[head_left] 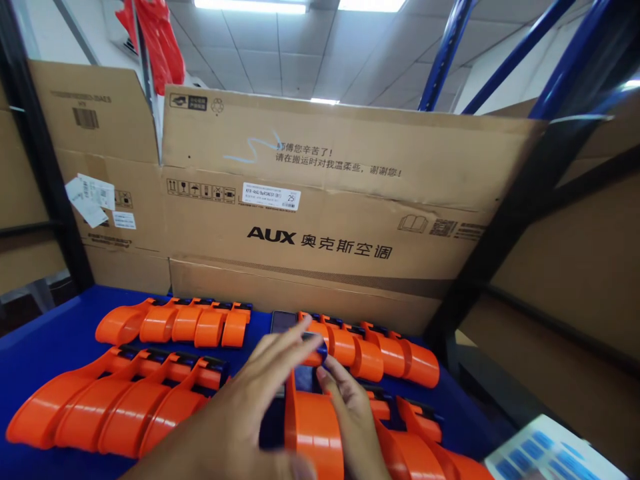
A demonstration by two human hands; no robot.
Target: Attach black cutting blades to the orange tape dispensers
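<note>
Several orange tape dispensers lie in rows on a blue table (60, 333): a back-left row (175, 323), a front-left row (110, 407), a back-right row (380, 353) and a front-right group (425, 453). Between my hands one orange dispenser (313, 430) stands upright at the bottom centre. My right hand (353, 417) grips it from the right, fingertips pinching its dark upper end. My left hand (240, 413) reaches in from the lower left with straight, spread fingers laid against the dispenser's top. A dark flat object (283, 321) lies between the back rows.
Large cardboard boxes (320, 200) printed "AUX" wall off the back of the table, with more cardboard left and right. Blue and black rack posts (520, 193) slant up at the right. A sheet of blue labels (545, 453) lies at the bottom right. A red bag (160, 40) hangs top left.
</note>
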